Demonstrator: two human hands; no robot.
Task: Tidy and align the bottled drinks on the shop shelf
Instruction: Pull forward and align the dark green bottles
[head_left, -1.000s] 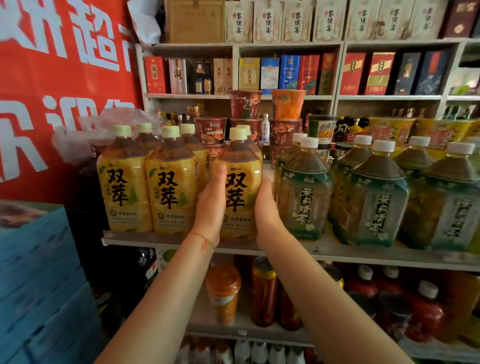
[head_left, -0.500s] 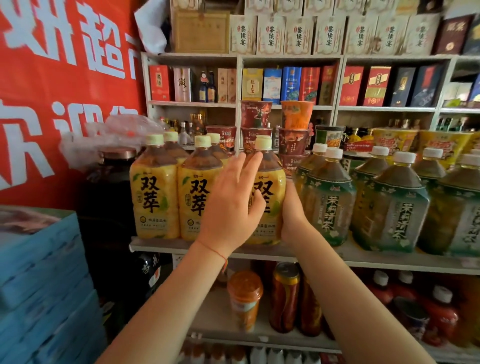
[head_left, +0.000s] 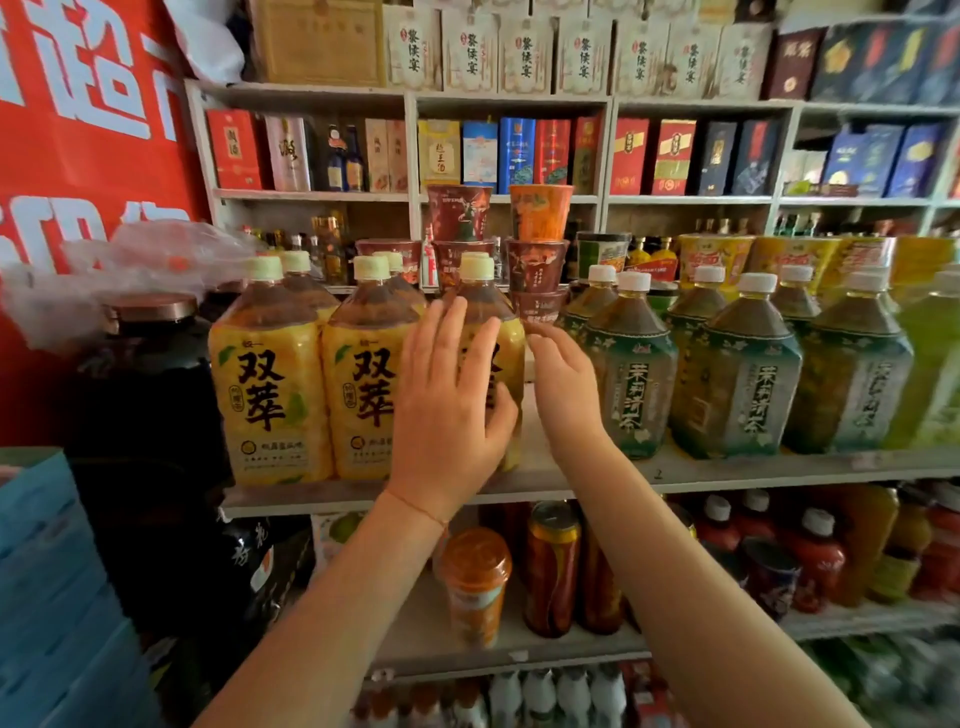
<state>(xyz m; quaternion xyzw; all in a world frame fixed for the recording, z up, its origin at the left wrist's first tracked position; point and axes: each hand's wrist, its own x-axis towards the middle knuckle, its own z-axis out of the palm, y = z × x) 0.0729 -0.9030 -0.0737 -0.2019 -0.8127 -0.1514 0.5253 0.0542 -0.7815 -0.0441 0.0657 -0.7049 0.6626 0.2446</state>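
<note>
third yellow bottle (head_left: 493, 332) stands upright on the shelf (head_left: 727, 470), long axis vertical, directly ahead of both hands and partly hidden behind the left one. left hand (head_left: 447, 410): fingers straight and spread, palm toward the label; thumb seems to lie against the bottle's lower right side, contact elsewhere not clear. no curl round it. right hand (head_left: 563, 387): fingers loosely bent, holding nothing, just to the right of the bottle in the gap between it and the nearest green bottle (head_left: 631, 364); cannot tell if the fingertips touch either.

left hand is the nearer one to the bottle. two yellow bottles (head_left: 322, 384) stand close together left of the left hand, labels forward; the third looks near them, but the hand hides the junction. more yellow caps show behind this front row.

to the right of the right hand: a row of green bottles, upright, caps white, with a second row behind.

judgement: the step in hand is squaring the third yellow bottle to its neighbours; the gap on its right suggests any further nudge goes leftward or label-forward.

below the hands, the lower shelf holds an orange cup (head_left: 475, 582) and a can (head_left: 551, 566), upright.
</note>
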